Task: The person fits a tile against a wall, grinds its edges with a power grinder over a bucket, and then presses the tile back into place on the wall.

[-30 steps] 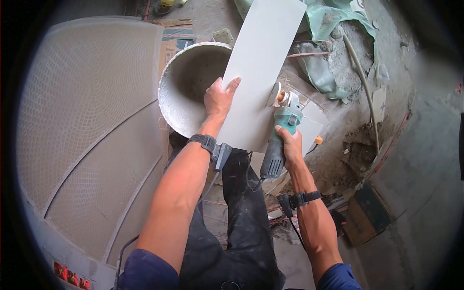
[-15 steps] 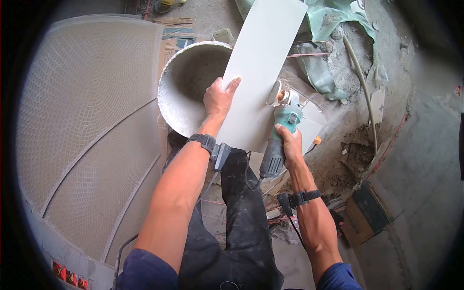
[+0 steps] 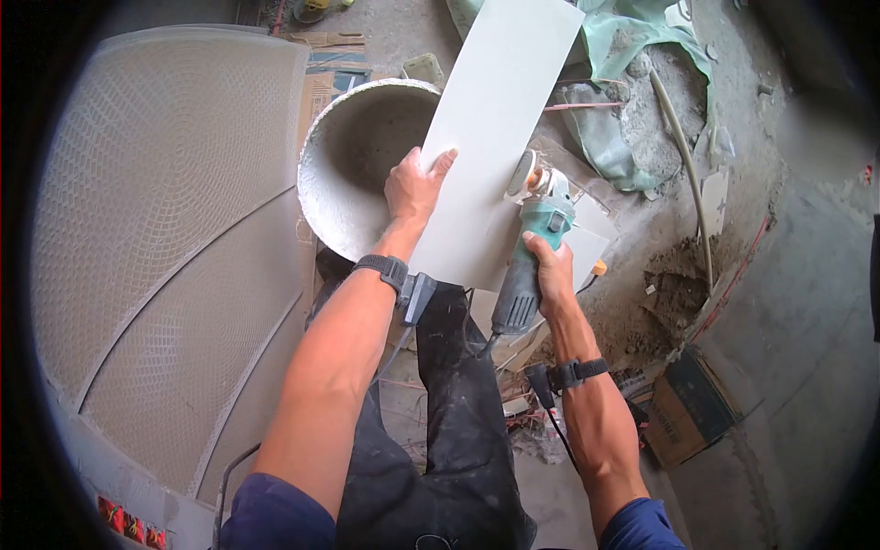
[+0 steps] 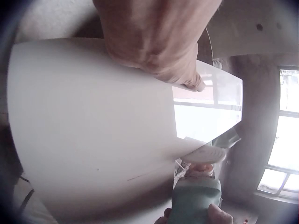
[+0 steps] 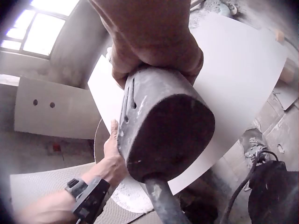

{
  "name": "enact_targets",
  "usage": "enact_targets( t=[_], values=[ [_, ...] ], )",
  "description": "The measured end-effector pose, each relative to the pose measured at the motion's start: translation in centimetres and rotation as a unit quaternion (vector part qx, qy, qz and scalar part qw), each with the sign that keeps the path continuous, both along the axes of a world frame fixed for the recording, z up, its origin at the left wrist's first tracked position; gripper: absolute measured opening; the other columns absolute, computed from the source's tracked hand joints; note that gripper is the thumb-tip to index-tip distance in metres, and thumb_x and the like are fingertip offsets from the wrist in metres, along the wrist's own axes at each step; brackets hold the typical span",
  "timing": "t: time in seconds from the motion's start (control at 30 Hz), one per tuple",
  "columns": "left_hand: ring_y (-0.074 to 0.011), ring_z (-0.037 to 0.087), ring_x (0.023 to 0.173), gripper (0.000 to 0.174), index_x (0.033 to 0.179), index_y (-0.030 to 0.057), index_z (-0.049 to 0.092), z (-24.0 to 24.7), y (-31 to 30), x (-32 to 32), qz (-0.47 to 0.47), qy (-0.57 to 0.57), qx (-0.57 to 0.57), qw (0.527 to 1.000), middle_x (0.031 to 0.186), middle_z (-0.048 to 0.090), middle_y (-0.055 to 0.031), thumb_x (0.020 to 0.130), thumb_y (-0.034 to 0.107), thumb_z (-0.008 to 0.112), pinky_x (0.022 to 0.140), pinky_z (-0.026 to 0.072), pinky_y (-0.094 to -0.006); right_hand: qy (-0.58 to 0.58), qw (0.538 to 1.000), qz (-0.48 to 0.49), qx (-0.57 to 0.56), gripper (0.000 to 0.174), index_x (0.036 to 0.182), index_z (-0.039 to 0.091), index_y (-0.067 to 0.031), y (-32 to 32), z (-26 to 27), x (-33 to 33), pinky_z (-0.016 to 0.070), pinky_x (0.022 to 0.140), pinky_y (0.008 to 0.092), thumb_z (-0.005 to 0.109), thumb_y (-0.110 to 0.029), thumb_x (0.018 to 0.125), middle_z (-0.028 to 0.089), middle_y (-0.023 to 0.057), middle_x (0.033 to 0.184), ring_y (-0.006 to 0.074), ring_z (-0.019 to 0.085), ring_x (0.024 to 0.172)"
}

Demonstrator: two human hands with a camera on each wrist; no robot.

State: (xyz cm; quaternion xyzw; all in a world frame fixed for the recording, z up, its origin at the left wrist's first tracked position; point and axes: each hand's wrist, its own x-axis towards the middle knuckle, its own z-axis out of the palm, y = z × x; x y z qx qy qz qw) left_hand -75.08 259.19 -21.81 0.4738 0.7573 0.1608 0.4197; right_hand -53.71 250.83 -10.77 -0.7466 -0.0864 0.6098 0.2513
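Observation:
A long white tile (image 3: 500, 110) lies at a slant across the rim of a round tub (image 3: 323, 197). My left hand (image 3: 414, 188) grips the tile's left edge, thumb flat on the top face and fingers hidden beneath. In my right hand (image 3: 552, 275) is a teal and dark grey angle grinder (image 3: 519, 293), held round its body. Its pale disc (image 3: 522, 172) is right at the tile's right edge, tilted towards it. In the left wrist view the disc (image 4: 203, 155) overlaps that edge. The right wrist view shows the grinder's rear (image 5: 170, 135) and its cord.
Large tiles with a textured back (image 3: 165, 165) lean on the left. Behind the grinder, green sheeting (image 3: 605, 137) lies around grey powder, with a pale hose (image 3: 680, 137) beside it. A cardboard box (image 3: 687, 412) stands at the lower right. More cut tile pieces lie below the grinder.
The grinder's disc has shifted very slightly up along the tile's right edge. Both hands keep their grips, and the tile has hardly moved.

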Motion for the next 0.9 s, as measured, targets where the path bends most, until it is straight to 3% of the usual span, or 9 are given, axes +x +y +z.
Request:
enact_targets(
  t=[0.3, 0.37, 0.9],
  values=[
    [-0.0465, 0.067, 0.082, 0.074, 0.084, -0.0004, 0.062, 0.1, 0.0, -0.1, -0.018, 0.010, -0.009, 1.000, 0.082, 0.068, -0.0275, 0.079, 0.073, 0.064, 0.070, 0.0535, -0.0516, -0.003, 1.000, 0.006, 0.010, 0.042, 0.112, 0.057, -0.0004, 1.5, 0.1, 0.4, 0.0474, 0.076, 0.0317, 0.068, -0.026, 0.081, 0.059, 0.0051, 0.095, 0.0151, 0.057, 0.082],
    [-0.0387, 0.071, 0.081, 0.070, 0.090, -0.0001, 0.067, 0.8, -0.1, -0.2, -0.019, 0.004, -0.019, 1.000, 0.083, 0.072, -0.0213, 0.079, 0.069, 0.069, 0.070, 0.0555, -0.0443, -0.007, 1.000, 0.003, 0.009, 0.040, 0.111, 0.057, -0.0008, 1.7, 0.0, 0.6, 0.0474, 0.076, 0.0317, 0.068, -0.026, 0.081, 0.059, 0.0050, 0.094, 0.0150, 0.057, 0.082],
    [-0.0377, 0.072, 0.079, 0.060, 0.089, 0.0004, 0.068, 1.9, -0.3, 0.0, -0.015, 0.011, -0.024, 1.000, 0.083, 0.072, -0.0208, 0.077, 0.058, 0.077, 0.068, 0.0558, -0.0442, -0.020, 0.999, 0.023, 0.033, 0.039, 0.110, 0.058, -0.0029, 6.6, 0.4, 2.3, 0.0474, 0.073, 0.0313, 0.068, -0.026, 0.081, 0.060, 0.0039, 0.092, 0.0144, 0.057, 0.078]
  ],
)
